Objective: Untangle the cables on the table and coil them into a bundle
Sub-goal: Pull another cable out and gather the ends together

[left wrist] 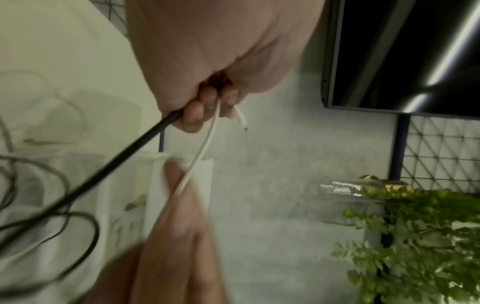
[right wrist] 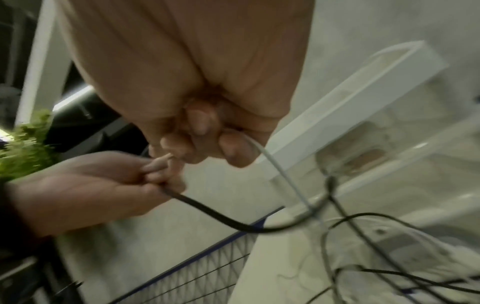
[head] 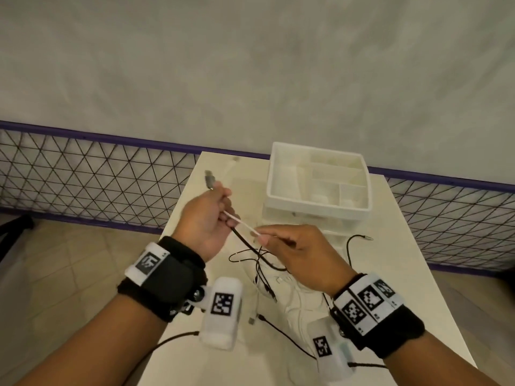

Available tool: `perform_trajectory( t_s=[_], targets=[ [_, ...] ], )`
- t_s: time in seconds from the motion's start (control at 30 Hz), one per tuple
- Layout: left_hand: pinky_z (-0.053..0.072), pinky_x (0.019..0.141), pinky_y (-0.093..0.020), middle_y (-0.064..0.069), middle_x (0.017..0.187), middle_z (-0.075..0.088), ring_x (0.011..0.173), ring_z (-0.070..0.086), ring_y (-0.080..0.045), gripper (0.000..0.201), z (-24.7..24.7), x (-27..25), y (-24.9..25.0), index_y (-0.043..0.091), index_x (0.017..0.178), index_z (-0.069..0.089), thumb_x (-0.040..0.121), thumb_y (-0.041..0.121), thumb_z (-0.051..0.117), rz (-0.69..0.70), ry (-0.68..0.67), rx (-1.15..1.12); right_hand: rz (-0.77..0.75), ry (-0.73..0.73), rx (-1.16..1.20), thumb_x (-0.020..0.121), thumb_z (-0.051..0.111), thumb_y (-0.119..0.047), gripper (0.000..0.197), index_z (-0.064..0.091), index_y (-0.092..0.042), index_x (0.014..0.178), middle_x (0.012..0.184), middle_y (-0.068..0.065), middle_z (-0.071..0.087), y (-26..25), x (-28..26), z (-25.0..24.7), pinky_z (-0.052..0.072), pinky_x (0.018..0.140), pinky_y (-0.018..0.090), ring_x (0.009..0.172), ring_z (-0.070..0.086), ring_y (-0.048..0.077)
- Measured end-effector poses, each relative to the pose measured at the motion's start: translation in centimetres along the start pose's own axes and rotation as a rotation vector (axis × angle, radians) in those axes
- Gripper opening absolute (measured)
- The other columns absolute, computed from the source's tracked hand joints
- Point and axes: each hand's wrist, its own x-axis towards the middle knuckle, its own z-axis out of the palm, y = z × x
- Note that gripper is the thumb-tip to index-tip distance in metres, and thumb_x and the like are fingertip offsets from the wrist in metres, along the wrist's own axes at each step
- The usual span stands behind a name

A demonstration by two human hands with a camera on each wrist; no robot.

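Above the white table, my left hand grips a thick black cable and a thin white cable; a grey USB plug sticks out past its fingers. My right hand pinches the same white cable a little to the right, so a short stretch runs taut between the hands. In the left wrist view the black cable and the white cable leave the curled fingers. The right wrist view has the white cable dropping into a tangle of black cables.
A white compartment organiser box stands at the back of the table, just beyond my hands. Loose black and white cables lie tangled under my hands. A wire mesh fence runs behind the table. A green plant shows in the wrist views.
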Motion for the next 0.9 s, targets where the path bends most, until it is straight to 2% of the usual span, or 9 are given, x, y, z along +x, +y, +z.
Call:
perform_trajectory(
  t_s=[0.07,0.2,0.27,0.37,0.5,0.6,0.7,0.8,0.9],
  targets=[
    [0.034,0.051,-0.025,0.005,0.047,0.036,0.047,0.029,-0.009,0.025,-0.9,0.4,1.5,0.011,0.081,0.055,0.103,0.019,0.047,0.036,0.042,-0.054,0.074,0.027,-0.008,0.093,0.064,-0.038,0.021,0.080,-0.029,0.102,0.073,-0.012,0.071,1.0,-0.8,-2.2,0.042,0.059,0.015,0.054,0.052,-0.002],
    [0.046,0.064,-0.032,0.004,0.053,0.037,0.054,0.035,-0.012,0.024,-2.8,1.0,3.7,0.012,0.083,0.054,0.103,0.023,0.047,0.131,0.112,-0.114,0.265,0.181,0.094,0.076,0.073,-0.049,0.025,0.083,-0.026,0.078,0.075,0.009,0.073,4.7,-2.3,-5.9,0.047,0.063,0.033,0.058,0.051,0.017],
    [0.046,0.053,-0.026,0.004,0.057,0.037,0.052,0.036,-0.011,0.024,-3.5,0.9,4.5,0.011,0.085,0.053,0.104,0.025,0.047,0.168,0.115,-0.219,0.355,0.297,0.129,0.082,0.076,-0.032,0.022,0.081,-0.014,0.070,0.068,0.004,0.070,7.1,-3.0,-7.3,0.045,0.065,0.035,0.057,0.047,0.017],
    [0.027,0.040,-0.019,0.007,0.053,0.033,0.045,0.028,-0.007,0.025,-3.8,0.3,5.1,0.013,0.085,0.053,0.104,0.027,0.047,0.245,0.085,-0.087,0.441,0.394,0.087,0.087,0.073,-0.035,0.034,0.077,-0.008,0.065,0.049,-0.005,0.048,9.4,-3.7,-8.3,0.037,0.061,0.031,0.057,0.040,0.021],
    [0.027,0.039,-0.018,0.009,0.060,0.045,0.043,0.028,-0.004,0.019,-2.2,-1.3,2.3,0.014,0.087,0.061,0.096,0.031,0.062,0.338,-0.078,0.472,0.249,0.356,-0.180,0.096,0.063,-0.027,0.026,0.076,-0.011,0.079,0.053,-0.021,0.063,6.7,-2.4,-7.0,0.037,0.061,0.024,0.054,0.055,-0.002],
    [0.029,0.039,-0.014,0.013,0.063,0.054,0.037,0.032,0.001,0.019,0.3,-2.9,-1.5,0.014,0.089,0.065,0.092,0.033,0.068,0.395,-0.252,0.767,-0.036,0.239,-0.341,0.097,0.060,-0.022,0.019,0.074,-0.012,0.089,0.080,-0.003,0.069,2.3,-0.6,-4.6,0.045,0.071,0.024,0.076,0.061,0.011],
    [0.030,0.040,-0.014,0.015,0.052,0.055,0.036,0.035,0.002,0.032,1.9,-3.6,-3.3,0.005,0.092,0.060,0.091,0.036,0.068,0.287,-0.387,0.789,-0.209,0.188,-0.309,0.096,0.062,-0.017,0.013,0.075,-0.016,0.094,0.083,0.002,0.065,-1.0,0.3,-3.5,0.045,0.066,0.020,0.072,0.058,0.014],
    [0.028,0.039,-0.018,0.003,0.064,0.055,0.039,0.032,-0.002,0.033,1.1,-2.9,-1.8,0.007,0.086,0.058,0.089,0.038,0.070,0.275,-0.299,0.721,-0.072,0.181,-0.169,0.094,0.065,-0.028,0.016,0.078,-0.019,0.090,0.069,-0.004,0.065,-1.2,-0.2,-5.3,0.038,0.048,0.017,0.048,0.046,0.005],
    [0.028,0.045,-0.022,0.003,0.066,0.049,0.045,0.032,-0.007,0.031,-0.4,-2.2,0.4,0.018,0.074,0.050,0.088,0.034,0.072,0.356,-0.154,0.779,0.121,0.216,-0.144,0.088,0.068,-0.041,0.026,0.078,-0.021,0.075,0.058,0.013,0.056,0.9,-1.9,-8.0,0.032,0.046,0.021,0.044,0.032,0.011]
  ],
)
